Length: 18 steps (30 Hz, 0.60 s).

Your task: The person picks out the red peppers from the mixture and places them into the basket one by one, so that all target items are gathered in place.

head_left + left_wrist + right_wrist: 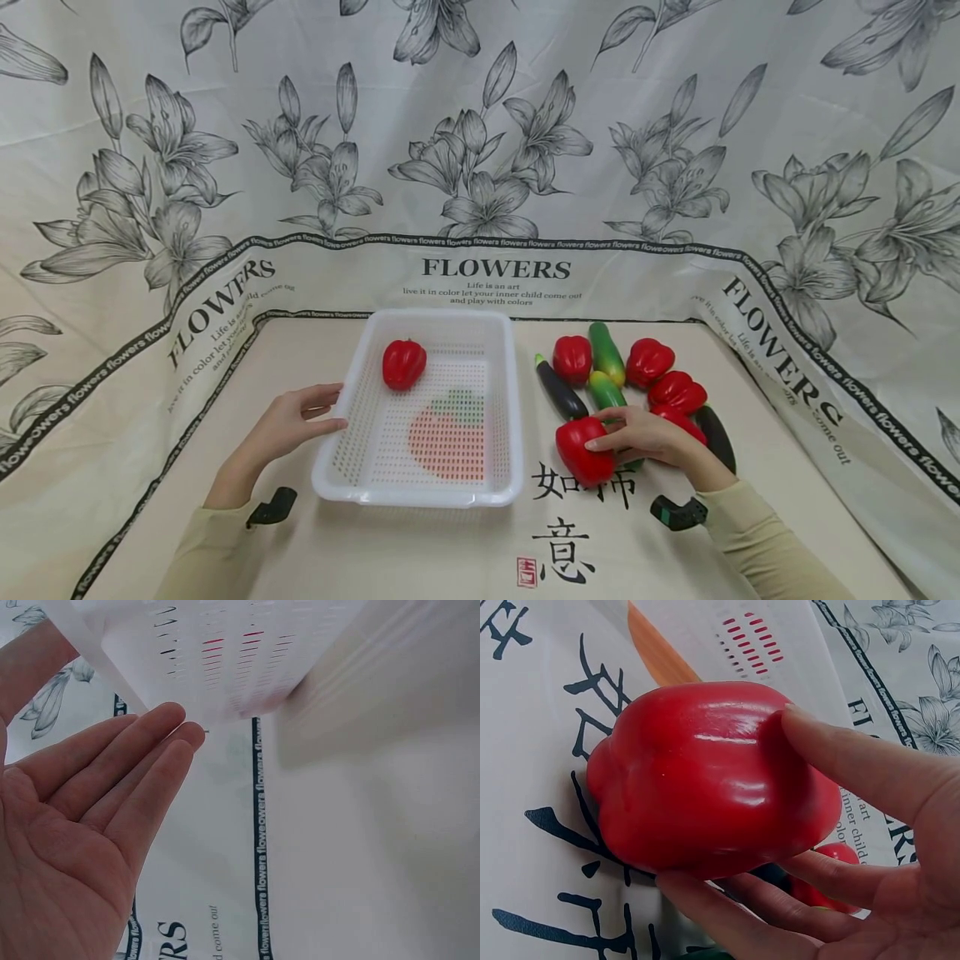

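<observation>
My right hand (648,435) pinches a glossy red bell pepper (581,454) between thumb and fingers, right of the basket. Up close in the right wrist view, the thumb lies on top of that pepper and the fingers are under it. A white perforated plastic basket (416,497) stands in the middle with another red bell pepper (403,364) inside, near its back left. Beside the basket's left wall is my left hand (288,425), its fingertips at the rim. In the left wrist view its fingers are fairly straight, and whether they press the basket I cannot tell.
Right of the basket lies a cluster: a dark eggplant (561,387), a green cucumber (606,354), another green vegetable (606,392) with a yellowish end, several red peppers (649,362) and a dark long vegetable (716,437). Flower-printed cloth (487,167) hangs behind the table.
</observation>
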Tool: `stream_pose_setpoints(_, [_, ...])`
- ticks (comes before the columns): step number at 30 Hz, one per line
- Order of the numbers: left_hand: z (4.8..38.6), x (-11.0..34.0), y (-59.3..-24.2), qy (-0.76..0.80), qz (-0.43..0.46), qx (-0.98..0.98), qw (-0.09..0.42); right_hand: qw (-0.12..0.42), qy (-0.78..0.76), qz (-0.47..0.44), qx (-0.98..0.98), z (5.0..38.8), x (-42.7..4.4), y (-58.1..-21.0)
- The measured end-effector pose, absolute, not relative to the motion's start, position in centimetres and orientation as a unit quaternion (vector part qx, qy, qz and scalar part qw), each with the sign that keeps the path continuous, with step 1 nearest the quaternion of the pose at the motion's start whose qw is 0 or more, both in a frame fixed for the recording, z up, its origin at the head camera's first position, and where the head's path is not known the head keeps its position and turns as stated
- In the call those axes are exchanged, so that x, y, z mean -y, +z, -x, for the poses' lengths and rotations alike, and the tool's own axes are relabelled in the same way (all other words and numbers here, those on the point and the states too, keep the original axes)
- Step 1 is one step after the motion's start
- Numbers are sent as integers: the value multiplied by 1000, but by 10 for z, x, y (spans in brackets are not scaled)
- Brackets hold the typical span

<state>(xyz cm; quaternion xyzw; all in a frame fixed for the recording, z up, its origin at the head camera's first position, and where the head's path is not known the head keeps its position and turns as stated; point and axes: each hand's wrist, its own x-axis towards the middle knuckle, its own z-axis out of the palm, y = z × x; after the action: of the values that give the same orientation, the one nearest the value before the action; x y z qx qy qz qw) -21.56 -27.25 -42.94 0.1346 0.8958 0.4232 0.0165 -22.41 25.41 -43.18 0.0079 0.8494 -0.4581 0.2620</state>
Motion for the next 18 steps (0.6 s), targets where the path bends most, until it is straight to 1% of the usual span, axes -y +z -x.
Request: stream_pose_setpoints(18, [216, 272, -429, 423, -138, -895, 16, 273, -447, -16, -852, 222, -245, -434])
